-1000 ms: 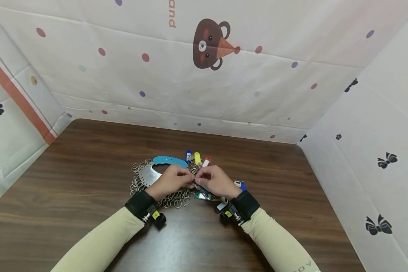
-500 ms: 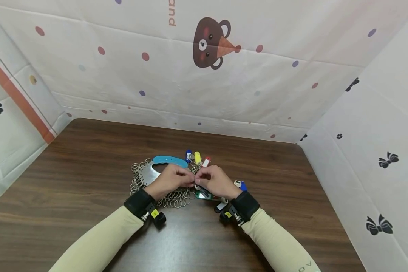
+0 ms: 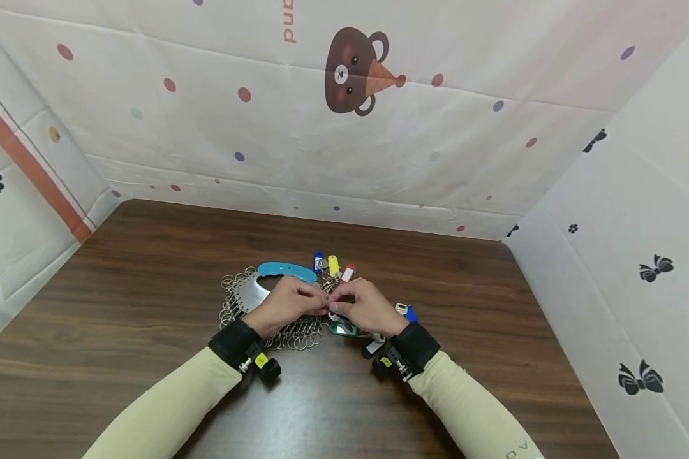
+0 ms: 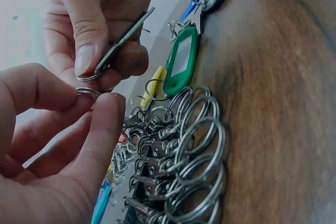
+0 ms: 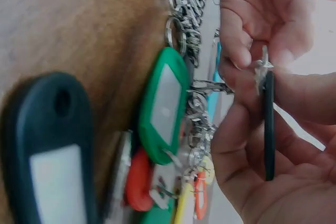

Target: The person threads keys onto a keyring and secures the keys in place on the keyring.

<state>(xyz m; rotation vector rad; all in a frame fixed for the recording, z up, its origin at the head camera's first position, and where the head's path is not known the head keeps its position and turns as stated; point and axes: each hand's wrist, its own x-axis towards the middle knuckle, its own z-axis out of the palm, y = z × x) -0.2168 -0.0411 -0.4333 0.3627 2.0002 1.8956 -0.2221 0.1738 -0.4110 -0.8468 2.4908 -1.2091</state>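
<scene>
In the head view my left hand point(image 3: 287, 307) and right hand point(image 3: 367, 308) meet fingertip to fingertip over the right end of a metal key ring holder point(image 3: 251, 294) with a blue handle point(image 3: 287, 271). The left fingertips pinch a small metal split ring point(image 4: 88, 91). My right hand grips a thin black key tag point(image 5: 269, 129), seen edge-on, with a metal key point(image 4: 125, 36) alongside it. A loop of metal shows under the right thumb, close to the left hand's ring. Many split rings point(image 4: 202, 145) hang from clips along the holder's edge.
A green key tag point(image 4: 182, 59) lies beside the rings. Blue point(image 3: 318, 262), yellow point(image 3: 333, 265) and red point(image 3: 348, 273) tags lie behind the hands. A black tag point(image 5: 55, 156) and a blue tag point(image 3: 411, 314) lie near the right wrist on the wooden table point(image 3: 149, 357).
Both hands stay nearly in place, fingertips together, with only slight shifts of the fingers and the held tag. The tags and holder on the table have not moved.
</scene>
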